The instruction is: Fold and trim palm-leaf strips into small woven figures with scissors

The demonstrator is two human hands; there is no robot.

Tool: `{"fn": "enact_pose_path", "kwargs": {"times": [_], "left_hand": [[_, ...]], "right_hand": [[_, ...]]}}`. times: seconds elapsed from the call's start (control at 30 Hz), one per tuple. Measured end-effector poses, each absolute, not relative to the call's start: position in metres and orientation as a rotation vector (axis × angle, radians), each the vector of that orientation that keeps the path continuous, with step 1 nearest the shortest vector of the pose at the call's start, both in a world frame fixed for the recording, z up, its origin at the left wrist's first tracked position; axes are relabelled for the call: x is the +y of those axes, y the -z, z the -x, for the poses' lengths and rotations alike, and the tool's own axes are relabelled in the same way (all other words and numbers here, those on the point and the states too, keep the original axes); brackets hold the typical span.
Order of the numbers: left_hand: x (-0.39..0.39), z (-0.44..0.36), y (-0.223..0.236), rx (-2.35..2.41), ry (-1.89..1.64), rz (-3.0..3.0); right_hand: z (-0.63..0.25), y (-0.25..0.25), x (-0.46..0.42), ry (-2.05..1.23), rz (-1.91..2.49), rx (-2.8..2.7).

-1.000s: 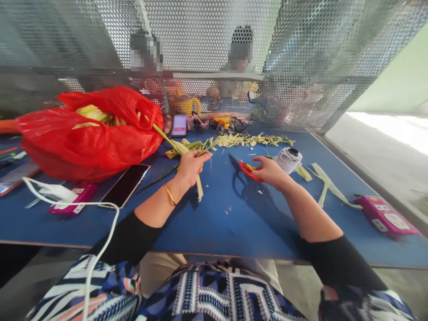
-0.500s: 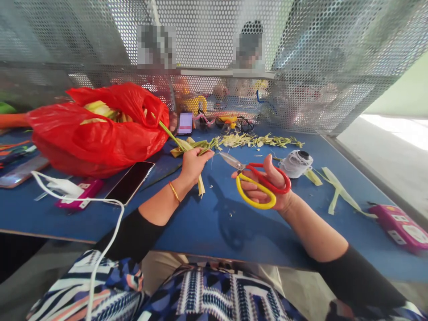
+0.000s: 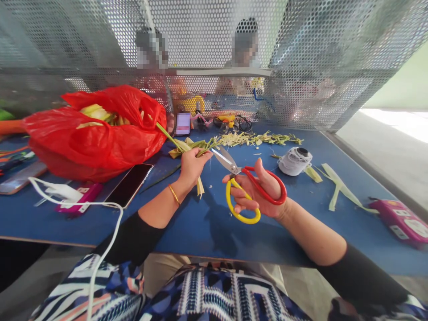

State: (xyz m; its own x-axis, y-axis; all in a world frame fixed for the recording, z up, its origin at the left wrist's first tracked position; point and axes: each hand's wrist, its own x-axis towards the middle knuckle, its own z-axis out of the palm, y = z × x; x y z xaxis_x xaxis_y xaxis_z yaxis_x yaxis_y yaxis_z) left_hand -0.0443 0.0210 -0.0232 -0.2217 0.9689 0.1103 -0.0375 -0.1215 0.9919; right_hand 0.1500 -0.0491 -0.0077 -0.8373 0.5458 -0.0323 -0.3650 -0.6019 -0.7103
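Note:
My left hand (image 3: 193,168) pinches a bundle of pale green plant strips (image 3: 178,143), their long stem reaching back toward the red plastic bag (image 3: 100,147). A short end of the strips hangs below the hand. In my right hand (image 3: 259,189) is a pair of scissors (image 3: 234,168) with one red and one yellow handle. The blades are parted, their tips close to the trimmed end of the bundle by my left fingertips. Behind them lies a row of cut pale plant pieces (image 3: 249,139).
To the right stand a white thread spool (image 3: 294,161), a split husk strip (image 3: 336,183) and a magenta box (image 3: 399,220). Left are a black phone (image 3: 129,185), a magenta device (image 3: 80,200) and a white cable (image 3: 117,232). A perforated metal screen (image 3: 207,40) closes the back, with people beyond.
The scissors have opened wider, the yellow handle swinging down and left. My right hand has shifted slightly left, bringing the blades closer to the bundle. My left hand keeps its grip.

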Motion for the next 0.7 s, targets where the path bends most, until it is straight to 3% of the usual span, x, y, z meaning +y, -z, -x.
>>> {"fn": "enact_pose_path", "kwargs": {"times": [0.7], "left_hand": [[0.0151,0.0411,0.0274,1.311,-1.439,-1.248]], "right_hand": [[-0.1449,0.0125,-0.0504,-2.408,0.408,-0.883]]}}
